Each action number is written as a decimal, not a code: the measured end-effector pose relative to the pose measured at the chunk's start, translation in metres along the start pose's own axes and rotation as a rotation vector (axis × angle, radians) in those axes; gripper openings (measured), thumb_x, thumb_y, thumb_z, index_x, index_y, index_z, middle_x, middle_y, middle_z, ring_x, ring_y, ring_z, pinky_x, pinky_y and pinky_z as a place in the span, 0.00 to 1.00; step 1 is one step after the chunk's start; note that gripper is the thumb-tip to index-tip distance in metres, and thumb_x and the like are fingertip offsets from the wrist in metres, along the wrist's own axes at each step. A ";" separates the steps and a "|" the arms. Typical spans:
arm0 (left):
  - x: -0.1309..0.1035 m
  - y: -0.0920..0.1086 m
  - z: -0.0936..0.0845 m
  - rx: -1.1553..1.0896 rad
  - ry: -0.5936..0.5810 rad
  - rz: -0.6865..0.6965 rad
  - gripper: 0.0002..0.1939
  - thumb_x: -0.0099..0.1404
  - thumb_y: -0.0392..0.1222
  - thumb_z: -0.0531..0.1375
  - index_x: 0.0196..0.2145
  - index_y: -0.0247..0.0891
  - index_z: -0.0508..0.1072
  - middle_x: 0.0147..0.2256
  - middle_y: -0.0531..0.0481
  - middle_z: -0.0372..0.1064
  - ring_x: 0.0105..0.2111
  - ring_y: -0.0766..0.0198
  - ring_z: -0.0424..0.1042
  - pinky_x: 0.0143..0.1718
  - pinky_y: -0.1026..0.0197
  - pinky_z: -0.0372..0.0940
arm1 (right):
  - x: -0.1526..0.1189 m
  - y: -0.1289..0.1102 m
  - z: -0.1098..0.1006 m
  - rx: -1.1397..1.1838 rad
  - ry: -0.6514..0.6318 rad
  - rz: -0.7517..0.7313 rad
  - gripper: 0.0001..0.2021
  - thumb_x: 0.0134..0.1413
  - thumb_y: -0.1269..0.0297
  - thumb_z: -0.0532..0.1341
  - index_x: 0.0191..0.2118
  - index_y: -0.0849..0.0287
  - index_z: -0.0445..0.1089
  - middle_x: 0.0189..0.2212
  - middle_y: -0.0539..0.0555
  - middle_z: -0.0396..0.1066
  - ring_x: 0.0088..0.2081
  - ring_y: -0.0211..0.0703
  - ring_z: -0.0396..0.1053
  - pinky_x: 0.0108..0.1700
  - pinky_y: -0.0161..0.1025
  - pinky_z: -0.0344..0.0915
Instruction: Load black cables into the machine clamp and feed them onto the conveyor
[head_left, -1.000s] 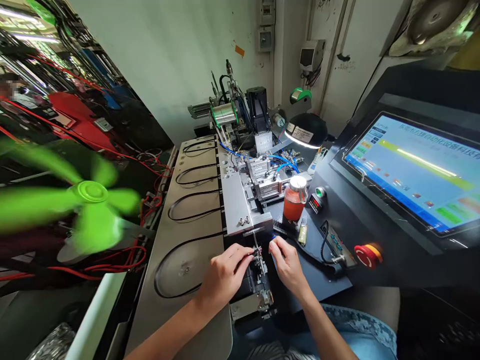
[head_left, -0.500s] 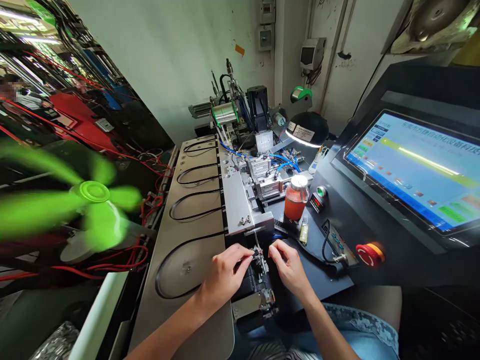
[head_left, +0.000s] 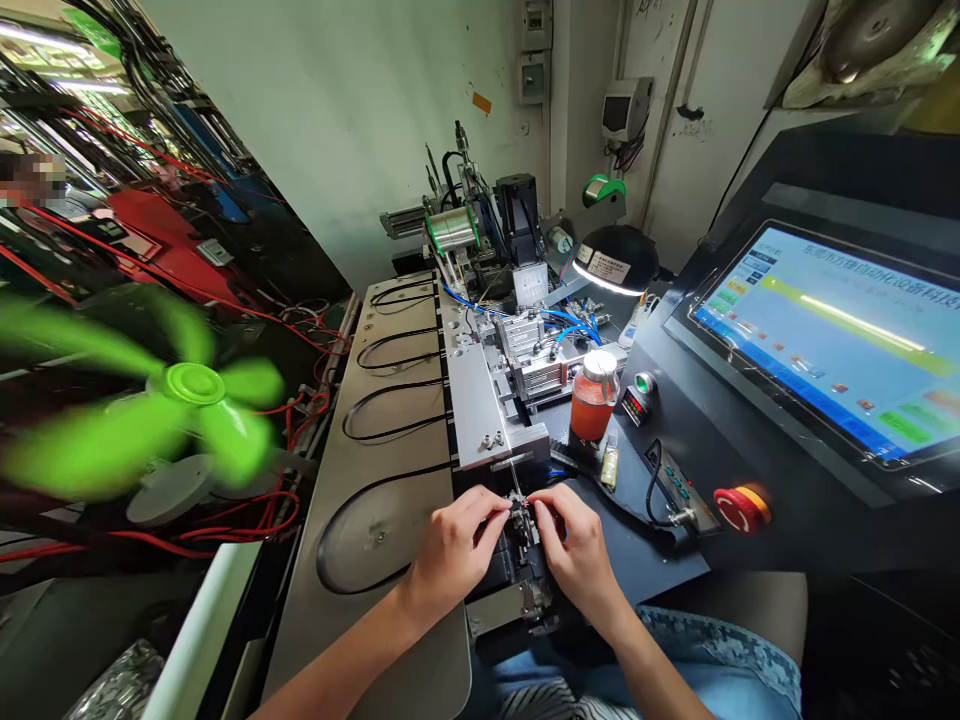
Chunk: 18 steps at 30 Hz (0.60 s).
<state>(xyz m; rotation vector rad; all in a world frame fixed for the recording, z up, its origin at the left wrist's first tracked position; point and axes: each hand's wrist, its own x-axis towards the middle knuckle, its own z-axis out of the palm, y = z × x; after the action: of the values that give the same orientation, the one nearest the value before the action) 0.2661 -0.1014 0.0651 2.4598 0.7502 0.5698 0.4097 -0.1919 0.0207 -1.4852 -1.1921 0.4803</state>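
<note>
My left hand [head_left: 461,540] is pinched at the left side of a small metal clamp fixture [head_left: 523,535] at the near end of the machine. On the fixture's right side, my right hand [head_left: 574,535] has thumb and forefinger drawn together, its fingertips at the fixture's top. Whatever sits between the fingertips of either hand is too small to make out. Beyond the fixture runs a flat metal rail block [head_left: 480,400]. To the left, several black cable loops [head_left: 352,520] lie on the beige work plate [head_left: 409,640], their ends at the rail.
A green fan [head_left: 195,384] spins at the left. Right of the rail stand a jar of orange-red contents [head_left: 592,405], a small yellowish bottle [head_left: 610,465] and a lit lamp [head_left: 615,258]. A touch screen [head_left: 832,340] and a red emergency button [head_left: 741,508] are at the right.
My right hand has moved left, bringing its fingertips to the fixture. My left hand stays nearly in place at the fixture. The fan blades have turned.
</note>
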 end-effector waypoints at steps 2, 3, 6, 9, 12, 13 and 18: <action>0.000 0.001 0.000 -0.002 -0.001 -0.002 0.07 0.66 0.34 0.54 0.35 0.38 0.72 0.31 0.52 0.71 0.31 0.66 0.71 0.33 0.66 0.64 | -0.003 -0.003 0.000 -0.037 0.006 -0.045 0.09 0.61 0.73 0.52 0.38 0.59 0.69 0.30 0.54 0.69 0.32 0.41 0.67 0.36 0.36 0.62; 0.000 0.001 0.000 -0.005 -0.002 -0.003 0.07 0.66 0.34 0.54 0.35 0.38 0.72 0.31 0.52 0.71 0.31 0.66 0.71 0.33 0.66 0.64 | -0.004 -0.004 0.000 -0.054 0.009 -0.063 0.09 0.60 0.73 0.52 0.38 0.59 0.70 0.31 0.54 0.70 0.33 0.42 0.67 0.36 0.37 0.63; 0.000 0.001 0.000 -0.016 -0.004 -0.010 0.07 0.67 0.35 0.54 0.35 0.38 0.72 0.32 0.52 0.71 0.31 0.66 0.71 0.33 0.66 0.64 | -0.006 -0.006 0.000 -0.081 0.016 -0.099 0.11 0.60 0.75 0.52 0.41 0.59 0.70 0.31 0.55 0.71 0.33 0.43 0.68 0.36 0.38 0.64; -0.001 -0.001 0.000 -0.018 -0.011 -0.016 0.07 0.67 0.35 0.54 0.36 0.39 0.72 0.32 0.52 0.71 0.31 0.67 0.71 0.33 0.66 0.64 | -0.006 -0.007 0.001 -0.083 0.022 -0.117 0.12 0.60 0.75 0.52 0.43 0.60 0.71 0.32 0.56 0.71 0.33 0.43 0.69 0.36 0.38 0.65; -0.001 -0.002 0.000 -0.015 -0.013 -0.018 0.07 0.67 0.35 0.54 0.36 0.39 0.72 0.32 0.52 0.71 0.31 0.67 0.71 0.34 0.66 0.64 | -0.006 -0.006 0.001 -0.081 0.014 -0.115 0.12 0.60 0.75 0.52 0.44 0.60 0.71 0.32 0.56 0.71 0.33 0.43 0.69 0.36 0.38 0.65; -0.001 -0.002 0.000 -0.014 -0.013 -0.015 0.07 0.67 0.35 0.54 0.36 0.39 0.72 0.32 0.52 0.71 0.32 0.66 0.71 0.34 0.66 0.64 | -0.006 -0.006 0.001 -0.079 0.009 -0.108 0.12 0.61 0.75 0.52 0.43 0.60 0.71 0.32 0.56 0.71 0.33 0.43 0.68 0.36 0.38 0.65; 0.001 -0.001 0.000 0.010 -0.009 -0.003 0.07 0.67 0.35 0.53 0.35 0.39 0.72 0.32 0.52 0.71 0.31 0.66 0.71 0.33 0.66 0.64 | -0.004 -0.003 -0.001 -0.054 -0.005 -0.050 0.10 0.62 0.72 0.52 0.39 0.59 0.70 0.30 0.53 0.69 0.32 0.41 0.67 0.35 0.36 0.62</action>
<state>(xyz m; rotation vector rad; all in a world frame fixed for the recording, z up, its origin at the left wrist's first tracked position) 0.2661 -0.1002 0.0645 2.4687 0.7551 0.5540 0.4073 -0.1964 0.0223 -1.4975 -1.2514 0.4210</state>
